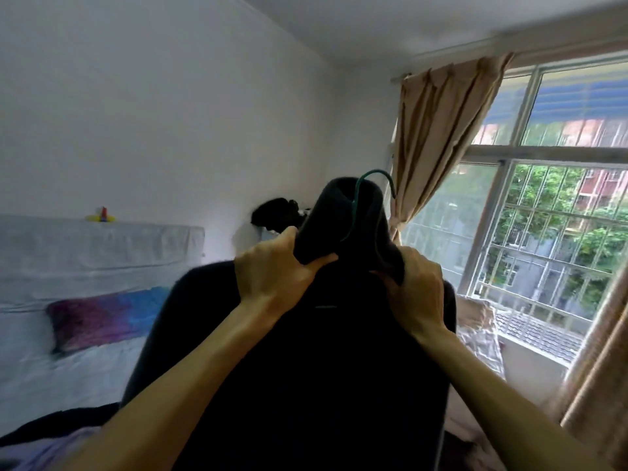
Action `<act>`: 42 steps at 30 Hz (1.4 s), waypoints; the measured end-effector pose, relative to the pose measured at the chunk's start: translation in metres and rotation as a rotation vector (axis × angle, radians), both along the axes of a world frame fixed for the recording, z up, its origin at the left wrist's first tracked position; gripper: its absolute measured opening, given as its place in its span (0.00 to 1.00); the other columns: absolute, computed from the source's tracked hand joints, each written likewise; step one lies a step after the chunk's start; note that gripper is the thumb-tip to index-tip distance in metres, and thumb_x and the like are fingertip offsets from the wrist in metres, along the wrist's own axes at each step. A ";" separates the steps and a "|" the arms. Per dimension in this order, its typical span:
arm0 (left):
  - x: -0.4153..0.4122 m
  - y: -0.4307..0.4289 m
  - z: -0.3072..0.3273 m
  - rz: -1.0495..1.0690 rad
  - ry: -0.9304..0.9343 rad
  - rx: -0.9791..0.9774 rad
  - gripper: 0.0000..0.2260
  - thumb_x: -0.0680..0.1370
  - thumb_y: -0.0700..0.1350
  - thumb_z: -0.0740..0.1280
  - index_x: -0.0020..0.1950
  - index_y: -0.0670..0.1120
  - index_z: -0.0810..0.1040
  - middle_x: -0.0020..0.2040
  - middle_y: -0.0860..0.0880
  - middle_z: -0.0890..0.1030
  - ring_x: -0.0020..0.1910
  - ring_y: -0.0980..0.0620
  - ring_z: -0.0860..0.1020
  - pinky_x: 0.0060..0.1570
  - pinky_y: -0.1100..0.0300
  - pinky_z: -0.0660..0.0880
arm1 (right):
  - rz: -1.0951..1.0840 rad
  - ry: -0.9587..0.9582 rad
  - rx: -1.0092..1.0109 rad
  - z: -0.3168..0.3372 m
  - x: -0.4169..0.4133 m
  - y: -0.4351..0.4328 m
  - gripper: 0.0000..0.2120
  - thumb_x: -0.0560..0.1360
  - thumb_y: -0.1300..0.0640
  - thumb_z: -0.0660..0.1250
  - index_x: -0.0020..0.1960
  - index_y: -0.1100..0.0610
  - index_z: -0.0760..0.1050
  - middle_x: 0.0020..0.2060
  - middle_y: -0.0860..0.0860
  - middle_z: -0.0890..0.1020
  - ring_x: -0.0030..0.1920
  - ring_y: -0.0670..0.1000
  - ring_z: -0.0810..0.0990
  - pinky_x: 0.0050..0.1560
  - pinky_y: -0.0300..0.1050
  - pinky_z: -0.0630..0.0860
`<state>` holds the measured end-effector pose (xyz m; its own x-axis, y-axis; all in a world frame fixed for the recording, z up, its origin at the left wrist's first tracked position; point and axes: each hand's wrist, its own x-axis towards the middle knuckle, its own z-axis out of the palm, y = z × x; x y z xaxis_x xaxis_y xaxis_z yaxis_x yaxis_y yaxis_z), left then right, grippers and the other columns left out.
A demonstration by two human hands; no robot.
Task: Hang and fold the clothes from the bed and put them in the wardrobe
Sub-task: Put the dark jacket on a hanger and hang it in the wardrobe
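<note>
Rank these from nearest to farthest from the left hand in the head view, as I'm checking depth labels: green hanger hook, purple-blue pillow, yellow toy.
1. Green hanger hook, just up-right of the left hand, poking from the black sweater collar.
2. Purple-blue pillow, on the bed to the left.
3. Yellow toy, atop the headboard behind the pillow.

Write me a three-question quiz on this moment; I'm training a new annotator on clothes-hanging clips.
1. True or false: the green hanger hook sticks out of the black sweater at its collar.
2. The collar is gripped by: A the left hand only; B the right hand only; C both hands.
3. Fill in: the multicoloured pillow lies on the ____.
Key: 1 true; 2 C; 3 bed.
</note>
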<state>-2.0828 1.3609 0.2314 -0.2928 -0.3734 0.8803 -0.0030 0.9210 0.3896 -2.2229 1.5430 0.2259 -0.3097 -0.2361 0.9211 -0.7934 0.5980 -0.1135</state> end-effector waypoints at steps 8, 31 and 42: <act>-0.020 0.108 0.014 -0.148 -0.028 0.108 0.22 0.67 0.68 0.69 0.47 0.51 0.78 0.39 0.50 0.82 0.39 0.48 0.79 0.36 0.60 0.64 | -0.131 0.040 -0.041 0.011 0.013 0.118 0.21 0.73 0.41 0.68 0.55 0.57 0.76 0.45 0.54 0.80 0.45 0.56 0.76 0.50 0.48 0.64; -0.189 0.478 0.001 -0.542 -0.151 0.126 0.21 0.68 0.65 0.70 0.49 0.50 0.78 0.33 0.59 0.70 0.33 0.58 0.69 0.35 0.63 0.62 | -0.392 -0.031 -0.168 -0.052 -0.078 0.506 0.25 0.74 0.45 0.68 0.67 0.54 0.69 0.59 0.50 0.77 0.61 0.53 0.73 0.67 0.60 0.63; -0.314 0.515 0.006 -0.795 -0.142 0.228 0.23 0.66 0.68 0.69 0.50 0.51 0.78 0.45 0.52 0.81 0.46 0.50 0.78 0.44 0.58 0.65 | -0.682 0.125 -0.143 -0.029 -0.154 0.540 0.26 0.74 0.45 0.66 0.68 0.54 0.69 0.60 0.50 0.76 0.63 0.52 0.72 0.72 0.58 0.57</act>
<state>-2.3971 1.8763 0.2370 -0.6463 -0.1734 0.7431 0.5509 0.5679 0.6116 -2.3774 2.0827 0.1969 -0.2350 0.0993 0.9669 -0.2594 0.9523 -0.1608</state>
